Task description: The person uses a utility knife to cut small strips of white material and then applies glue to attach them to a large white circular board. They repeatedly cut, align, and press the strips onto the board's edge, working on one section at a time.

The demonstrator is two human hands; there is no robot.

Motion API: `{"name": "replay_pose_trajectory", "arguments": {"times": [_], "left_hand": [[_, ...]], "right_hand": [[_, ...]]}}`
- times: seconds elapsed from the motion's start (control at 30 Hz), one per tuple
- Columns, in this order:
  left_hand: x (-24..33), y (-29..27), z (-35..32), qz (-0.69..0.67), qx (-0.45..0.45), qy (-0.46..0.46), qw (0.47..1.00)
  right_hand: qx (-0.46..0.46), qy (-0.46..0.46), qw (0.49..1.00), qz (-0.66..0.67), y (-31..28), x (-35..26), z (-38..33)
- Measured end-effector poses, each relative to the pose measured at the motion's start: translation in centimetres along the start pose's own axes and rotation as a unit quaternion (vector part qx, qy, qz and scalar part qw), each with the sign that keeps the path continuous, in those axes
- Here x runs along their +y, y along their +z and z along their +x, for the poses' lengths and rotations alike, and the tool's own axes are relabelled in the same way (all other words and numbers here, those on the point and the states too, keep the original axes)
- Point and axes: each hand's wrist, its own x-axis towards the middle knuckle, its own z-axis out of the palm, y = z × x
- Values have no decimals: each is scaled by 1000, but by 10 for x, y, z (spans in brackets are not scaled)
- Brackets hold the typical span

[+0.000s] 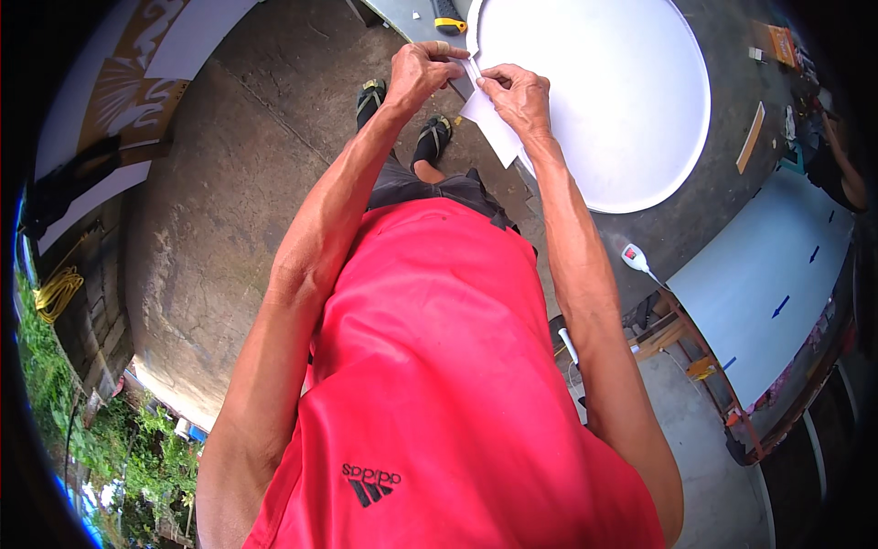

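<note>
A large white round panel (604, 101) with a raised rim lies on a dark grey tabletop. Both hands work at its left edge. My left hand (422, 75) is closed, its fingertips pinching a thin white strip (474, 69) against the rim. Close beside it, my right hand (518, 99) pinches the same strip between thumb and fingers. A white sheet-like piece (494, 133) hangs over the table edge below my fingers; whether it joins the strip I cannot tell. Beyond my left hand lies a black and yellow utility knife (447, 18).
To the right lie a wooden stick (751, 138) and a white handheld device (634, 256). A pale blue panel with dark arrows (777, 274) stands farther right, near another person's arm (843, 165). Brown cut-out panels (128, 101) lean at the left, above a coiled yellow cord (58, 295).
</note>
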Motion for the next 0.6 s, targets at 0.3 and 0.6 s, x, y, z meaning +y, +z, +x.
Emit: {"name": "replay_pose_trajectory", "arguments": {"times": [0.3, 0.6], "left_hand": [[-6, 6, 1, -12, 11, 20, 1000], [-8, 5, 1, -18, 9, 17, 1000]], "right_hand": [[21, -37, 999, 3, 4, 0, -3], [19, -41, 999, 7, 5, 4, -1]]}}
